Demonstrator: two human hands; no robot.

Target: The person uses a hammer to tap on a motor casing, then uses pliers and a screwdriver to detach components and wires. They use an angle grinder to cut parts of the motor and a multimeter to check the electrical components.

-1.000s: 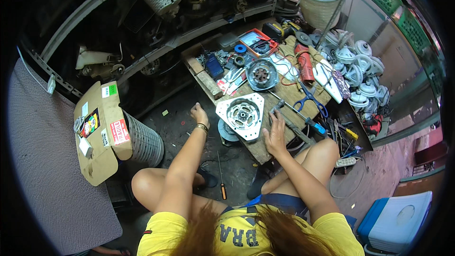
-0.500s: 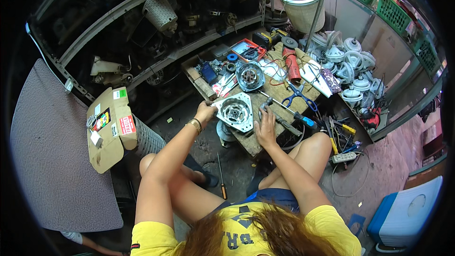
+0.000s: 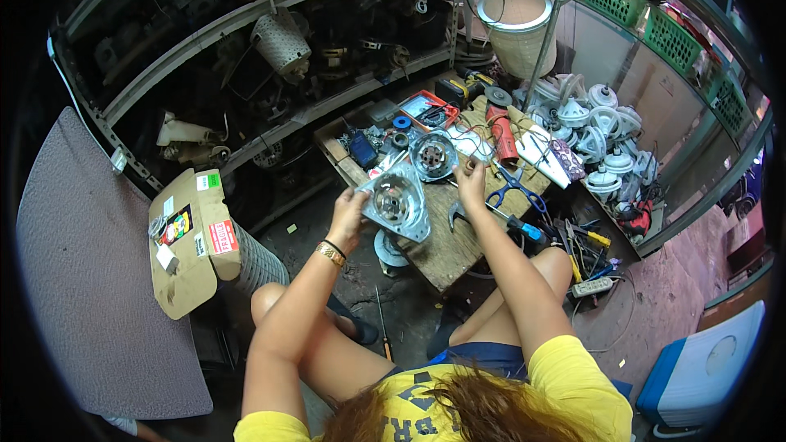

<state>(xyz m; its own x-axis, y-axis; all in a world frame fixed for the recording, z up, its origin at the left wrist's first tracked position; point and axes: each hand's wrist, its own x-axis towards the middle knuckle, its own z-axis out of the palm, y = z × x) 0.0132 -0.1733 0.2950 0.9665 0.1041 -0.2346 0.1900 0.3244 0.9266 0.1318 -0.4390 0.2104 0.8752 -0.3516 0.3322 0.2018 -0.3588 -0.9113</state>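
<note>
My left hand [image 3: 350, 211] grips the left corner of a triangular metal housing [image 3: 410, 222], raised over the front of the wooden board bench [image 3: 449, 260] and slightly blurred. My right hand [image 3: 470, 178] is curled just right of a round metal housing [image 3: 433, 155] with a dark centre; what its fingers hold, if anything, is too small to make out. A hammer [image 3: 454, 214] lies below that hand, beside blue scissors [image 3: 525, 196], a blue-handled screwdriver [image 3: 530, 233] and a red angle grinder [image 3: 502, 136]. A grey round part [image 3: 389, 249] sits below the bench's left edge.
Heaped white plastic parts [image 3: 604, 139] and pliers [image 3: 585, 241] lie right. Cardboard [image 3: 184, 270] on a wire cylinder stands left. A screwdriver [image 3: 383, 323] lies on the floor by my legs. Dark metal shelving [image 3: 246, 24] runs behind; a cooler [image 3: 692, 368] sits right.
My left hand has taken hold of the triangular housing and raised and tilted it. My right hand has left the hammer and moved up toward the round housing.
</note>
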